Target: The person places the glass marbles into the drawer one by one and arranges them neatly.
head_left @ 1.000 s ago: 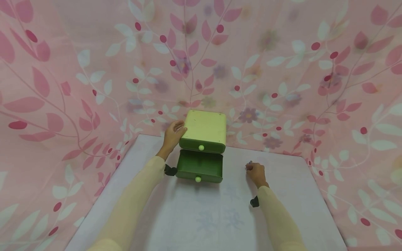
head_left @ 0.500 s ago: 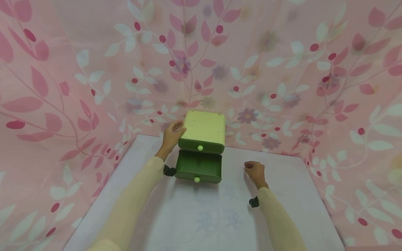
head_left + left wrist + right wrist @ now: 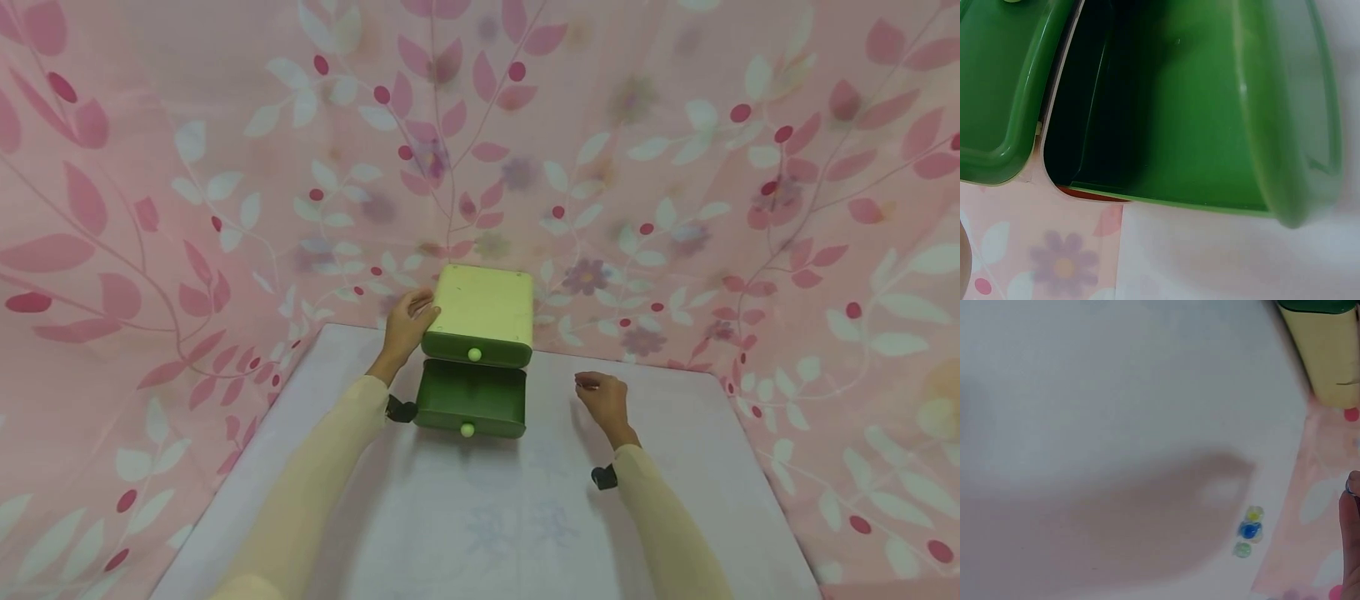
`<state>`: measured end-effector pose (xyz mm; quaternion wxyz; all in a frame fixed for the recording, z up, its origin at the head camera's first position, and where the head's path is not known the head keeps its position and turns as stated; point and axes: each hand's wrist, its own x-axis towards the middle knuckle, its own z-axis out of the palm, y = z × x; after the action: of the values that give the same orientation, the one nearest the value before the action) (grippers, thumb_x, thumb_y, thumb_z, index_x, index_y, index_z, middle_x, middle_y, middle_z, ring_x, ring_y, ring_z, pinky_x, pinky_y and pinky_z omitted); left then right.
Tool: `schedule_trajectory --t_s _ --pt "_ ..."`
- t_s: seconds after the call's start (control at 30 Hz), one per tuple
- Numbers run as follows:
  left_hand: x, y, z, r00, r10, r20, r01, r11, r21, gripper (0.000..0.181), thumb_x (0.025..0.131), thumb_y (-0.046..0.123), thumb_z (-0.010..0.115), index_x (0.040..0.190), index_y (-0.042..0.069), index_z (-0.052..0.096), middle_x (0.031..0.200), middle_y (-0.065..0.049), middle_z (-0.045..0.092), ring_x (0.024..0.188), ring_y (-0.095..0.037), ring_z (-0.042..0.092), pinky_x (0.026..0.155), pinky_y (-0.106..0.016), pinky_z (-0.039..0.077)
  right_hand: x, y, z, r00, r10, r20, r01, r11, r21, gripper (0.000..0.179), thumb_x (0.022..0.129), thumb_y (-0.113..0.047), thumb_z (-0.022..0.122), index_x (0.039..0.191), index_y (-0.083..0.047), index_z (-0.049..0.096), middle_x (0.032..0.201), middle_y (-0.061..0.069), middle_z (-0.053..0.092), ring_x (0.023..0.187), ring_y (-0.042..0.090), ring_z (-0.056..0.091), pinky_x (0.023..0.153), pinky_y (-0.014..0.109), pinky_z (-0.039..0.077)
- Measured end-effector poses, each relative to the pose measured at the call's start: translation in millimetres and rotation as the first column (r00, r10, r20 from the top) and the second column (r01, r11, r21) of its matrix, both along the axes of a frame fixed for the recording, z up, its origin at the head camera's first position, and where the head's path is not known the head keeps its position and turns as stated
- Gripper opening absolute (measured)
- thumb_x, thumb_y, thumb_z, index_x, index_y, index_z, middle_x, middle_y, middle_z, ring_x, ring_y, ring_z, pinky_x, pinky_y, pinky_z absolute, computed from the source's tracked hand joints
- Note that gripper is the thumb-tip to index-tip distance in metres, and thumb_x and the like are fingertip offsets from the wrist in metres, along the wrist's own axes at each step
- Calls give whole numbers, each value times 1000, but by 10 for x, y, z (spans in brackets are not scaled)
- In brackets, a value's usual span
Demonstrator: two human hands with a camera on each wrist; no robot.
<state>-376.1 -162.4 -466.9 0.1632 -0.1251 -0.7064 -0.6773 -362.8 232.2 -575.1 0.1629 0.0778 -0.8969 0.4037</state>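
Note:
A small drawer cabinet (image 3: pixel 483 304) with a pale yellow-green top stands at the back of the table. Its lower drawer (image 3: pixel 472 396) is pulled out and looks bare inside; the upper drawer (image 3: pixel 997 81) is closed. My left hand (image 3: pixel 406 327) rests against the cabinet's left side, thumb near the top edge. To the cabinet's right, my right hand (image 3: pixel 606 402) is raised over the table, fingertips pinched together. A bluish glass marble (image 3: pixel 1348 486) shows slightly between those fingertips, mostly hidden. Several clear marbles (image 3: pixel 1249 530) with coloured centres lie on the table in the right wrist view.
A white cloth covers the table (image 3: pixel 555 533), with faint blue patterns near the front. Pink floral curtains (image 3: pixel 480 150) enclose the back and both sides, close behind the cabinet. The open drawer juts toward the front.
My right hand has risen from the tabletop and shifted slightly left toward the cabinet, fingertips pinched. The left hand stays at the cabinet's side; the whole view drifts slightly.

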Motion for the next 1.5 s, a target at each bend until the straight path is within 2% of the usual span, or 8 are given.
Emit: schedule_trajectory --t_s 0.23,0.47,0.77,0.97,1.13,1.33,1.43,1.5 --pt "-9 -1 -10 1000 7 2 -7 1000 0 45 92 -1 65 133 -11 49 134 -35 47 130 -44 44 109 -44 41 0 -112 129 999 37 -8 -37 997 -75 18 83 2 74 100 2 75 93 14 74 84 27 72 68 32 61" --pt "-224 -24 -261 998 57 5 -57 998 -15 50 93 8 67 135 -9 48 135 -24 52 129 -28 50 106 -29 43 13 -222 238 996 77 -47 -82 990 -111 17 82 2 75 99 0 76 93 13 74 82 26 73 67 29 61" --pt "-220 -22 -240 999 44 -1 -44 999 13 48 91 5 68 133 -9 49 135 -28 51 130 -33 48 108 -33 42 31 -378 351 989 118 -85 -129 981 -142 17 81 2 76 98 1 76 92 14 74 81 27 73 67 26 60" --pt "-82 -10 -77 1000 -3 -15 4 999 39 46 90 -3 65 131 -14 48 134 -37 46 130 -45 43 109 -41 41 89 -486 444 985 153 -77 -166 968 -190 18 80 4 76 98 0 76 92 13 74 81 25 73 66 24 60" --pt "-15 3 -4 1000 0 -4 0 1000 18 45 90 -5 64 131 -14 48 134 -37 46 129 -47 43 108 -42 41 127 -565 506 977 183 -107 -199 964 -176 18 80 5 76 97 0 77 92 12 74 82 24 73 68 24 60" --pt "-14 0 -2 1000 -2 -3 2 1000 30 46 90 -4 65 131 -14 48 134 -37 46 130 -46 43 109 -47 39 173 -637 559 971 210 -112 -228 958 -177 18 80 4 76 97 -2 77 92 10 74 82 22 73 68 24 60" --pt "-59 -5 -55 1000 -1 -8 1 999 41 46 90 -3 65 132 -13 48 134 -37 46 130 -45 43 110 -49 38 198 -673 576 968 221 -118 -240 954 -181 19 79 4 76 97 -1 76 92 10 74 81 22 73 68 24 60" --pt "-110 -11 -114 1000 10 -7 -10 999 41 47 91 0 66 133 -11 49 135 -35 46 131 -42 44 110 -45 38 215 -701 588 965 230 -129 -251 951 -182 18 79 4 76 97 0 76 92 10 74 81 22 73 68 25 60"
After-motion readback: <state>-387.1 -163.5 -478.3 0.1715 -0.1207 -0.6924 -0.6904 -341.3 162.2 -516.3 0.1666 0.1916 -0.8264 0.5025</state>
